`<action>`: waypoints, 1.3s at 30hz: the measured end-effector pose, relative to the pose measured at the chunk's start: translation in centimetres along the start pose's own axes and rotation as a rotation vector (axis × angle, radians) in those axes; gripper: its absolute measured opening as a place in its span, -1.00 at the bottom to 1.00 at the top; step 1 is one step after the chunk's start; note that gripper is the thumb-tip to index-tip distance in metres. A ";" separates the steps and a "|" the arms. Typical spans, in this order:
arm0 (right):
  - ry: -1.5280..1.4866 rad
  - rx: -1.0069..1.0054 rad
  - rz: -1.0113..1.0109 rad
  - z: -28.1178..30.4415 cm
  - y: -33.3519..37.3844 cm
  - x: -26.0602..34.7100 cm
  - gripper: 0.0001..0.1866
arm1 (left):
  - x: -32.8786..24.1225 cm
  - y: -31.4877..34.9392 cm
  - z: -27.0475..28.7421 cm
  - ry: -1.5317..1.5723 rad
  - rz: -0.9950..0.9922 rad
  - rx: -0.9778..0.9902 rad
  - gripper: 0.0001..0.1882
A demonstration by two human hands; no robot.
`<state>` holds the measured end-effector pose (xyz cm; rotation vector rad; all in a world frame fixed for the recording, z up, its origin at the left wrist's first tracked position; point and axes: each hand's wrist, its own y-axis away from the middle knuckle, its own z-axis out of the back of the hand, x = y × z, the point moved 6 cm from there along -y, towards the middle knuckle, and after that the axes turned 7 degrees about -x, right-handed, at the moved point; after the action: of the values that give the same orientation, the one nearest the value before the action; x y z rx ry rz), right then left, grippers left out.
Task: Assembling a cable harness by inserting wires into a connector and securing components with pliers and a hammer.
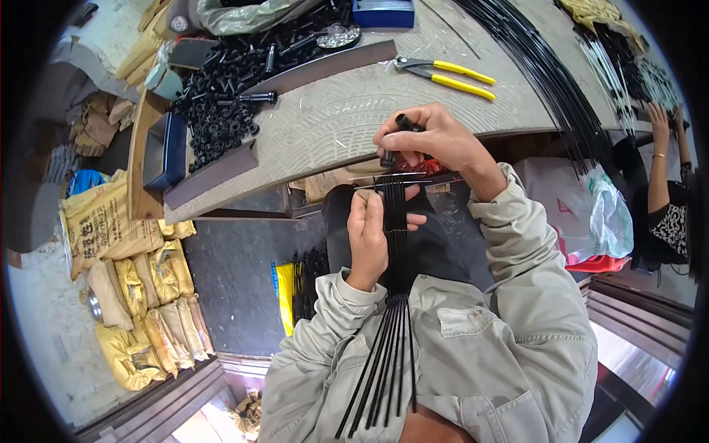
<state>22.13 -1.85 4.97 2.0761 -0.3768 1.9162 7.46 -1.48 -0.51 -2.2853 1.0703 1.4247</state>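
Observation:
My left hand [373,221] is closed round a bundle of thin black rods [395,244], just off the table's front edge. The rods run back over my lap and fan out against my grey jacket. Thin metallic pieces [391,179] lie crosswise at the bundle's far end. Right above that end, my right hand [436,136] pinches a short black cylindrical part [387,156] between its fingers. Another black piece [404,122] shows at the same fingers; whether the two are one part I cannot tell. Yellow-handled pincers [447,76] rest on the table beyond my right hand.
On the table [325,111], a heap of small black parts [218,111] lies behind low dark strips at left. Blue boxes [384,13] and long black rods [539,66] lie farther off. Yellow sacks [111,221] stand left. Another person's arm [659,159] shows at right.

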 end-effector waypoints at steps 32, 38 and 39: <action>-0.244 0.114 -0.121 -3.7 0.6 -3.0 -0.82 | -1.2 3.0 -1.5 0.021 -0.117 0.056 -0.52; -0.146 0.117 -0.079 -3.7 0.9 -2.2 -0.82 | -1.3 2.7 -1.1 0.029 -0.133 0.046 -0.64; -0.146 0.125 -0.083 -3.9 0.9 -2.0 -0.82 | -1.4 2.6 -1.1 0.053 -0.119 0.061 -0.70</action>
<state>18.02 -1.22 3.31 2.2816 -0.2021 1.7885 6.01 -3.28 1.63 -2.3138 0.9605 1.2761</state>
